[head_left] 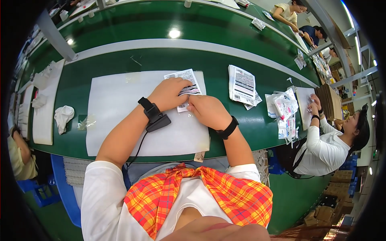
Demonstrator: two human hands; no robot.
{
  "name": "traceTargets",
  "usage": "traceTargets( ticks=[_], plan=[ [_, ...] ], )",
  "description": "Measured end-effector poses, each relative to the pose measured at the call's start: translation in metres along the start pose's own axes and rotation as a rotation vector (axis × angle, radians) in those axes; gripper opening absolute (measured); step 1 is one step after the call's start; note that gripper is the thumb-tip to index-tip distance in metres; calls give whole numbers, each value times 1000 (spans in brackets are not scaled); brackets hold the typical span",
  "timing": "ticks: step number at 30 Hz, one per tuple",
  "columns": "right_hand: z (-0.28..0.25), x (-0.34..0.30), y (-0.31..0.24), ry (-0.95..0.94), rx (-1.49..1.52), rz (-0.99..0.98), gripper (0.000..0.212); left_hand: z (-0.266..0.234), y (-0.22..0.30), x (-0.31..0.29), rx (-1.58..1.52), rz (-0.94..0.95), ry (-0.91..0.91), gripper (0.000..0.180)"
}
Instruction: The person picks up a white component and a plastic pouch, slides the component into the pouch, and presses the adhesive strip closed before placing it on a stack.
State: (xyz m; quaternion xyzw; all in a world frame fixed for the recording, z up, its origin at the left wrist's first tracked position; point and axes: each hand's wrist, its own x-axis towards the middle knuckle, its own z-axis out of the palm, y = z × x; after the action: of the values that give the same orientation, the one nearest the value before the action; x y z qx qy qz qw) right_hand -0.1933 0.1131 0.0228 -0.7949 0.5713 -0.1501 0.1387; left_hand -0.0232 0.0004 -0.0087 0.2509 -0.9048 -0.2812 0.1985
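A white printed sheet (186, 75) lies near the far right corner of a white mat (116, 120). Over the sheet rests my left hand (171, 94), its fingers bent across the print and closed on it. My right hand (209, 111) meets it from the right, with thumb and fingers pinched at the sheet's near edge. Both hands almost touch there, and they hide the middle of the sheet. A stack of similar printed sheets (242, 83) sits to the right of the mat.
Right of the stack is a pile of white packets (284, 106). A crumpled white cloth (63, 118) lies left on the green table (161, 60). A metal rail (161, 43) crosses beyond the mat. A co-worker (325, 140) sits at the right; others work farther off.
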Motion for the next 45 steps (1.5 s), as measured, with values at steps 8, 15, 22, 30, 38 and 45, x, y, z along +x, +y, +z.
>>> traceTargets(
  ticks=[8, 15, 22, 30, 38, 45],
  plan=[
    [-2, -1, -2, 6, 25, -1, 18, 1, -1, -2, -3, 0, -2, 42],
    [-1, -3, 2, -14, 91, 22, 18, -1, 1, -2, -6, -5, -13, 41],
    [-3, -1, -2, 92, 167, 22, 18, -3, 1, 1, -17, -6, 16, 42],
    [-16, -10, -1, -4, 163, 68, 18, 14, -4, 10, -7, 86, 23, 44],
    [-5, 2, -8, 137, 164, 7, 18, 6, -3, -4, -5, -17, 25, 43],
    [-11, 4, -6, 248, 158, -17, 19, 13, -8, -1, 5, 44, 80, 41]
  ],
)
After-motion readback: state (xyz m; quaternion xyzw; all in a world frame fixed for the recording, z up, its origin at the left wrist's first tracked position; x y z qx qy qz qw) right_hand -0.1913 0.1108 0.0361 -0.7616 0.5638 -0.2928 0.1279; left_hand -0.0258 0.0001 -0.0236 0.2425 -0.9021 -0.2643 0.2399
